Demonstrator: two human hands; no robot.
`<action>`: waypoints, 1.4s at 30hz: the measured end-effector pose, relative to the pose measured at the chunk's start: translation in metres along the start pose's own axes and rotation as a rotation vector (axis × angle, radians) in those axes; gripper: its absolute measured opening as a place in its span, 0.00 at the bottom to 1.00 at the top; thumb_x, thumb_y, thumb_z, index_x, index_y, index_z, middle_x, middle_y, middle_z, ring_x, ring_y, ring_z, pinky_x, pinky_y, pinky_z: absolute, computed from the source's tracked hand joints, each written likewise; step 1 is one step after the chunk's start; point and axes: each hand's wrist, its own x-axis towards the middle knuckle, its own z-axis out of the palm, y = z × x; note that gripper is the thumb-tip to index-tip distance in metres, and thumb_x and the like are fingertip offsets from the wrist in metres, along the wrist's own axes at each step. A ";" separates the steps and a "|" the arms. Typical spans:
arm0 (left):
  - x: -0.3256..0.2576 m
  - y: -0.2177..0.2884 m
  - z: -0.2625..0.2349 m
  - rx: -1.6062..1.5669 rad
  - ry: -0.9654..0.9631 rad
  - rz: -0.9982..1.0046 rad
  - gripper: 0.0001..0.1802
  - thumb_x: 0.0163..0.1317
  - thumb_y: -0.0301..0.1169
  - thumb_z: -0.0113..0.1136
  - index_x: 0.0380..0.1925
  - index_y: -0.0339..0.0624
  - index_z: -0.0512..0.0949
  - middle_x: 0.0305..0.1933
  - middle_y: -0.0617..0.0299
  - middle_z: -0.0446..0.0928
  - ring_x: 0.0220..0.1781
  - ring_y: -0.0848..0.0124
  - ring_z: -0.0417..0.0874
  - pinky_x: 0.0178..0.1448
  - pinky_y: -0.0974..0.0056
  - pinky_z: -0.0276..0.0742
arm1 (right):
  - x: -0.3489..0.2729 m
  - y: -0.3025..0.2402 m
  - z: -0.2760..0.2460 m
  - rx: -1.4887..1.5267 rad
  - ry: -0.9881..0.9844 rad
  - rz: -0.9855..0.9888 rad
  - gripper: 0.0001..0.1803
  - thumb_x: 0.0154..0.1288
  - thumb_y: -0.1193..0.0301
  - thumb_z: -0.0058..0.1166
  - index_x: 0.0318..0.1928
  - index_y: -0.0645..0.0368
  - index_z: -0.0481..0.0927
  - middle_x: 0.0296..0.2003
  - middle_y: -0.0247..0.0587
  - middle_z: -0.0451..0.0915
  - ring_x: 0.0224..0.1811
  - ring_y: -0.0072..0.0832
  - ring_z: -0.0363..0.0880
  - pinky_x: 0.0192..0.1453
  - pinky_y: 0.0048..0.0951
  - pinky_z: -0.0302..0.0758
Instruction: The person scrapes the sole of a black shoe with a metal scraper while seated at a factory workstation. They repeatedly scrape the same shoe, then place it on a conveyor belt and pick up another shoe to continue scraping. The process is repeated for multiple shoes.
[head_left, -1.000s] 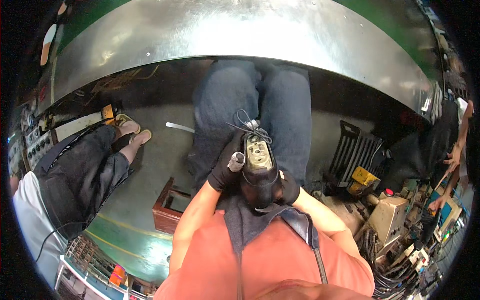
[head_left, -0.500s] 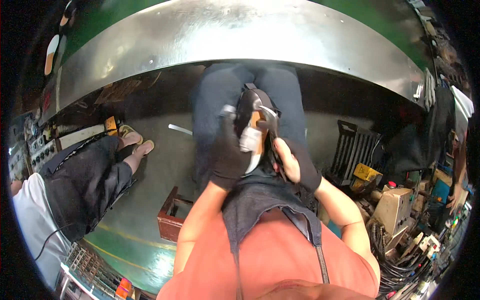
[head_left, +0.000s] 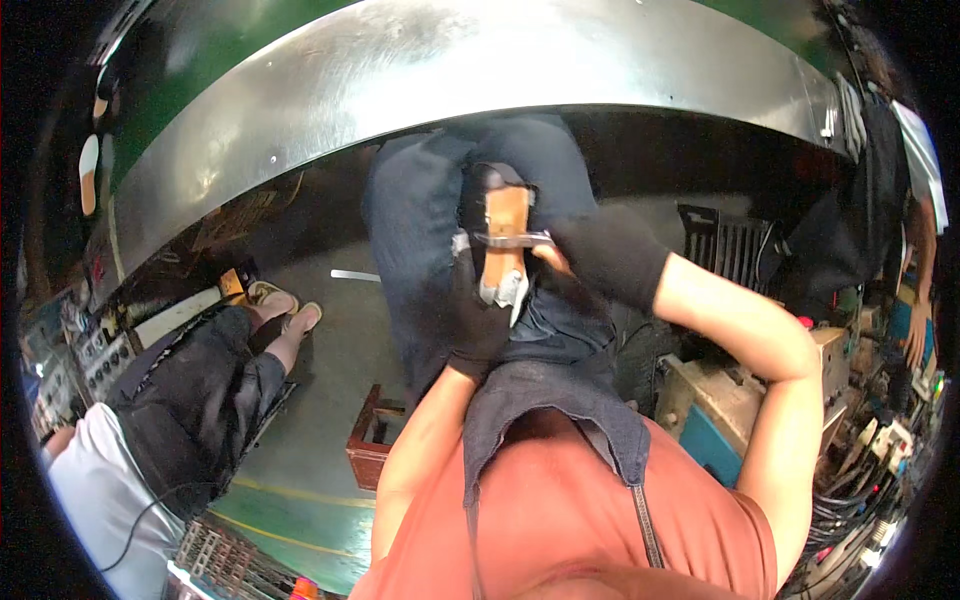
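Observation:
A shoe with a black upper point(head_left: 497, 176) and a tan sole point(head_left: 507, 210) lies lengthwise in my lap, its underside facing up. White wrinkled material covers the end of the sole point(head_left: 509, 289) nearer my body. My left hand point(head_left: 478, 318), in a black glove with pale fingertips, is closed around the shoe's left side. A shiny metal hand tool point(head_left: 515, 240) lies across the middle of the sole; its exact kind is unclear. My right hand point(head_left: 588, 255), black-gloved with bare skin at the thumb, grips the tool from the right. Most of its fingers are hidden or blurred.
A metal bench edge point(head_left: 440, 75) curves beyond my knees. On the left sits another person in black shorts point(head_left: 190, 390), near a reddish-brown wooden stool point(head_left: 372, 450). Right of me are a dark slatted chair point(head_left: 725, 250) and a beige machine box point(head_left: 715, 395).
My right elbow has swung outward and up, and the tool has turned to lie across the sole. The shoe now shows more of its tan underside. My view has shifted slightly.

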 end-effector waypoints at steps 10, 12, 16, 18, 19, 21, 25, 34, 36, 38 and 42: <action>0.066 0.012 -0.007 -0.058 -0.008 -0.017 0.29 0.73 0.39 0.41 0.66 0.30 0.56 0.60 0.35 0.70 0.59 0.49 0.75 0.60 0.57 0.71 | 0.014 0.042 -0.035 0.391 -0.619 0.060 0.34 0.73 0.46 0.39 0.31 0.67 0.80 0.20 0.50 0.80 0.22 0.34 0.82 0.31 0.40 0.76; 0.065 0.008 -0.006 0.185 0.006 -0.028 0.30 0.71 0.37 0.43 0.67 0.30 0.51 0.56 0.28 0.71 0.56 0.43 0.77 0.56 0.54 0.73 | 0.015 0.036 -0.058 0.008 -0.381 -0.119 0.28 0.70 0.50 0.46 0.27 0.64 0.80 0.21 0.56 0.77 0.22 0.45 0.79 0.30 0.43 0.73; 0.068 -0.019 -0.019 -0.065 -0.167 -0.084 0.36 0.68 0.37 0.51 0.68 0.32 0.47 0.59 0.32 0.68 0.61 0.47 0.73 0.61 0.56 0.70 | -0.011 -0.021 -0.074 -0.012 -0.045 -0.238 0.22 0.68 0.54 0.50 0.29 0.62 0.79 0.23 0.54 0.77 0.24 0.51 0.77 0.30 0.44 0.73; 0.052 -0.038 -0.006 -0.204 -0.149 0.058 0.42 0.65 0.35 0.56 0.70 0.33 0.44 0.67 0.39 0.61 0.67 0.54 0.67 0.67 0.58 0.64 | -0.012 -0.014 -0.022 0.389 0.109 -0.408 0.20 0.69 0.55 0.50 0.38 0.63 0.78 0.31 0.57 0.78 0.34 0.50 0.78 0.37 0.42 0.73; 0.042 -0.034 -0.005 -0.185 -0.161 0.111 0.46 0.63 0.32 0.59 0.71 0.34 0.41 0.71 0.42 0.57 0.70 0.56 0.63 0.71 0.58 0.60 | -0.013 0.001 0.010 0.447 -0.006 -0.288 0.21 0.71 0.55 0.47 0.40 0.63 0.78 0.33 0.57 0.79 0.35 0.50 0.79 0.39 0.42 0.74; -0.004 -0.013 -0.020 -0.224 -0.218 0.009 0.49 0.60 0.31 0.62 0.72 0.33 0.40 0.71 0.42 0.57 0.71 0.56 0.61 0.72 0.57 0.58 | -0.022 0.015 0.030 0.496 -0.194 -0.115 0.23 0.73 0.54 0.43 0.42 0.63 0.79 0.35 0.58 0.80 0.36 0.48 0.81 0.41 0.41 0.75; -0.063 -0.002 -0.014 -0.363 -0.143 -0.207 0.48 0.59 0.29 0.64 0.71 0.28 0.43 0.71 0.42 0.55 0.72 0.58 0.59 0.73 0.58 0.57 | -0.046 0.015 0.052 0.634 -0.339 -0.081 0.24 0.74 0.54 0.40 0.41 0.64 0.79 0.37 0.60 0.80 0.38 0.45 0.82 0.44 0.42 0.75; -0.036 -0.008 -0.022 -1.015 -0.339 -0.614 0.36 0.71 0.60 0.36 0.57 0.39 0.71 0.46 0.59 0.79 0.42 0.70 0.78 0.52 0.63 0.74 | -0.042 0.000 0.055 0.225 -0.257 -0.133 0.22 0.70 0.53 0.46 0.35 0.60 0.81 0.29 0.54 0.81 0.30 0.52 0.79 0.35 0.45 0.74; -0.032 -0.007 -0.006 -0.838 -0.289 -0.696 0.32 0.72 0.58 0.38 0.51 0.40 0.75 0.39 0.61 0.80 0.40 0.70 0.79 0.50 0.65 0.73 | -0.044 0.013 0.051 0.476 -0.377 -0.083 0.24 0.71 0.53 0.44 0.33 0.61 0.81 0.29 0.57 0.80 0.30 0.52 0.79 0.34 0.43 0.75; -0.040 -0.020 0.032 -0.586 0.272 -0.229 0.14 0.70 0.39 0.53 0.42 0.39 0.78 0.33 0.64 0.78 0.38 0.70 0.78 0.45 0.65 0.74 | -0.040 0.000 0.013 0.789 -0.719 0.250 0.25 0.71 0.54 0.42 0.32 0.62 0.82 0.27 0.60 0.79 0.29 0.53 0.80 0.33 0.43 0.76; -0.030 -0.043 0.019 -0.378 0.003 -0.257 0.13 0.68 0.34 0.52 0.47 0.39 0.75 0.43 0.60 0.79 0.46 0.69 0.79 0.52 0.64 0.74 | -0.033 -0.002 -0.016 0.111 -0.427 -0.183 0.23 0.72 0.55 0.42 0.38 0.65 0.78 0.31 0.57 0.80 0.29 0.51 0.81 0.34 0.44 0.77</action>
